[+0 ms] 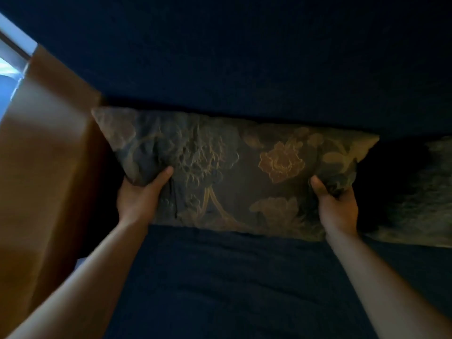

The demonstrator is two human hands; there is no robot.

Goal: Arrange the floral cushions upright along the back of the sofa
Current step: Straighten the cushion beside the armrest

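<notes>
A dark floral cushion [234, 172] with tan flower patterns stands upright against the sofa back [244, 57], its lower edge on the dark blue seat [239, 277]. My left hand [141, 194] grips its left edge, thumb pressed into the front. My right hand [336, 201] grips its right edge the same way. A second floral cushion [420, 196] leans at the far right, partly cut off by the frame edge, with a dark gap between the two.
An orange-brown curtain [46, 155] hangs at the left, close to the cushion's left corner. A bright window [9, 69] shows behind it at the upper left. The room is dim.
</notes>
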